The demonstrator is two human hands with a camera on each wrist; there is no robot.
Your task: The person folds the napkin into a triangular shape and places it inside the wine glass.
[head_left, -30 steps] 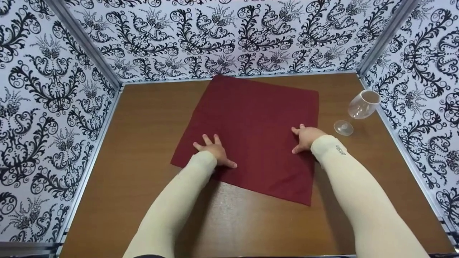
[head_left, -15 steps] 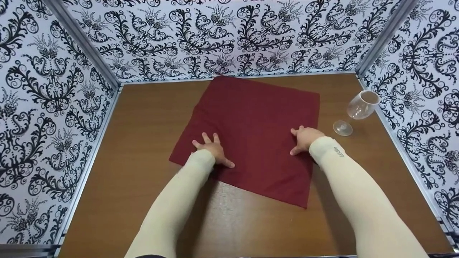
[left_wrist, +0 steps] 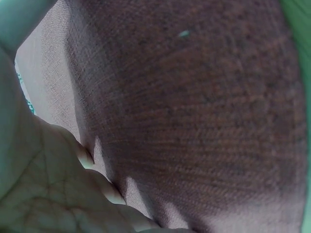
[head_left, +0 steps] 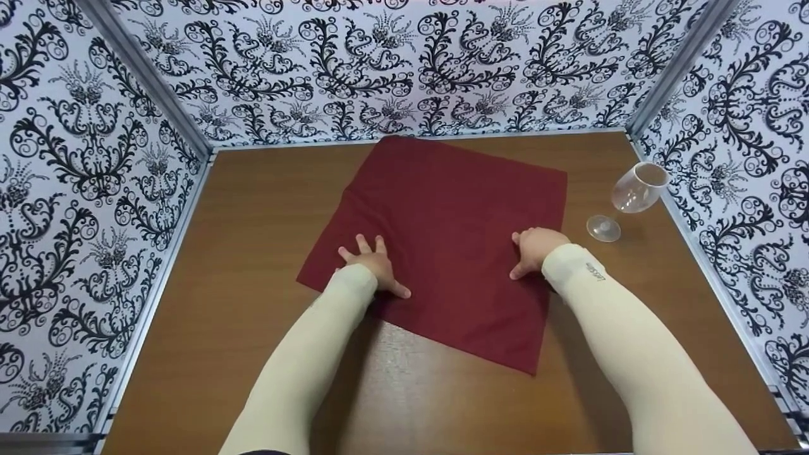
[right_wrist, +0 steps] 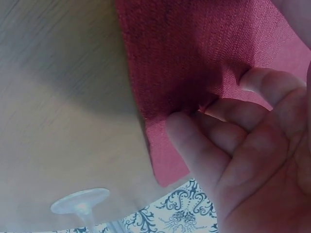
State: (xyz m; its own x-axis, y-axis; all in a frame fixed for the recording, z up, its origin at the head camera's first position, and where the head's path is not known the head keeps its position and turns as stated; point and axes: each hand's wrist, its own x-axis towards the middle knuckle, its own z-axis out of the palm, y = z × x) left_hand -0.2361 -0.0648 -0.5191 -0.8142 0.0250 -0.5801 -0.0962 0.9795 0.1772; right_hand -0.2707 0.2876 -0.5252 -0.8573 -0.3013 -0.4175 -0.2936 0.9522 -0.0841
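Observation:
A dark red cloth napkin (head_left: 449, 208) lies spread out and turned at an angle on the wooden table. My left hand (head_left: 373, 265) rests on its near left part with fingers spread, and a soft wrinkle runs beyond the fingertips. On the napkin's right side, my right hand (head_left: 537, 248) presses its fingertips into the fabric. From the right wrist view, bent fingers (right_wrist: 233, 116) meet the red cloth near its edge, with small puckers at the tips. The left wrist view shows the palm (left_wrist: 53, 179) low over the shaded weave.
A clear wine glass (head_left: 638, 189) stands at the right, beyond my right hand; its foot (right_wrist: 80, 201) shows in the right wrist view. Patterned black-and-white panels (head_left: 392, 69) wall the table (head_left: 253, 227) at the back and both sides. Bare wood surrounds the napkin.
The napkin has turned slightly clockwise: its near right corner moved toward me and left, its left corner away. My right hand slid slightly toward me, its fingers drawing in. The wrinkle by my left hand deepened.

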